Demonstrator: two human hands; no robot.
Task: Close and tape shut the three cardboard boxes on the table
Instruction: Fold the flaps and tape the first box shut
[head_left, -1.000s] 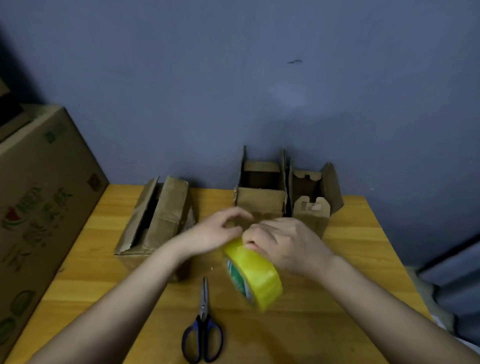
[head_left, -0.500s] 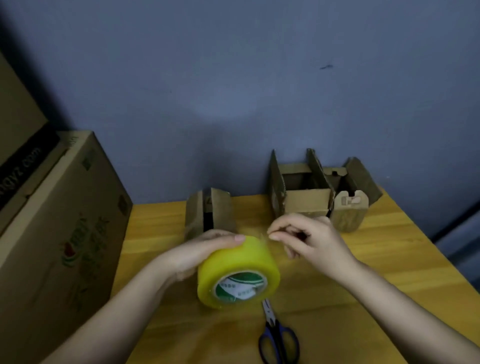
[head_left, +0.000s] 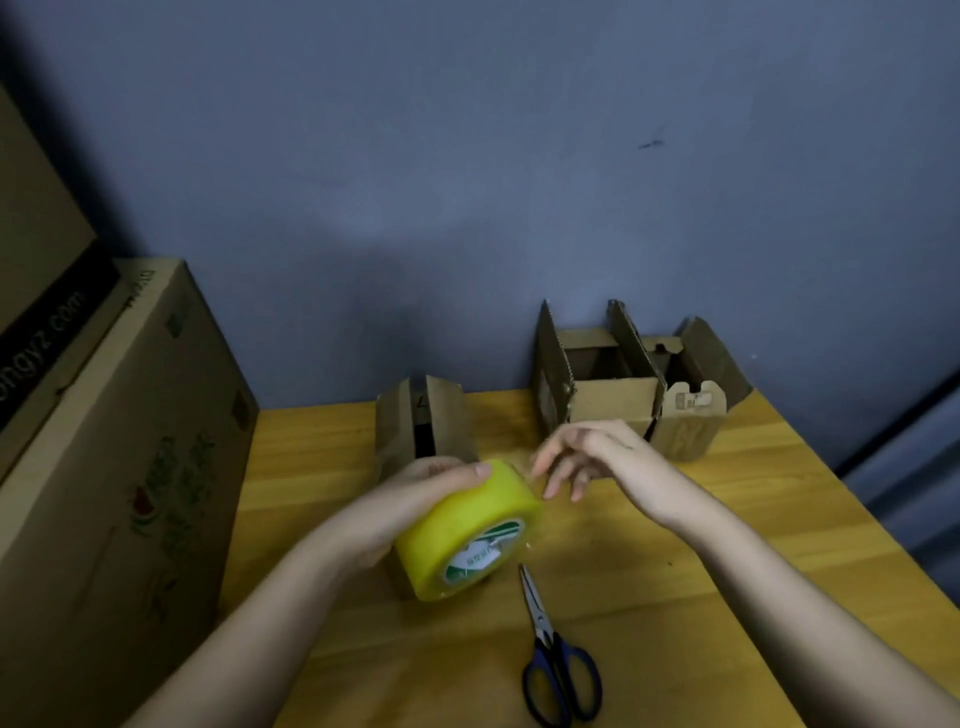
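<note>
The wooden desk (head_left: 727, 571) runs from the blue wall (head_left: 467, 182) at the top of the frame down to the lower edge, its right edge slanting down toward the lower right corner; bare wood lies open right of centre and along the bottom. One big printed carton (head_left: 119, 467) walls in the left side of the frame. I count three small cardboard boxes, all with flaps up: one box (head_left: 423, 421) at centre, just behind the hands, and two more side by side at upper right, the middle box (head_left: 597, 384) touching the right box (head_left: 691, 410), both close to the wall. There is one roll of yellow tape (head_left: 462, 530) at the centre of the frame, held above the desk, its round face and core tilted toward the lower right. The left hand (head_left: 415, 499) grips the roll, thumb curled over its top. The right hand (head_left: 597, 457) hovers just right of the roll, fingers loosely bent with the tips at the roll's edge; whether they pinch the tape end I cannot tell. One pair of blue-handled scissors (head_left: 550, 654) lies closed at lower centre, blades pointing up toward the roll.
</note>
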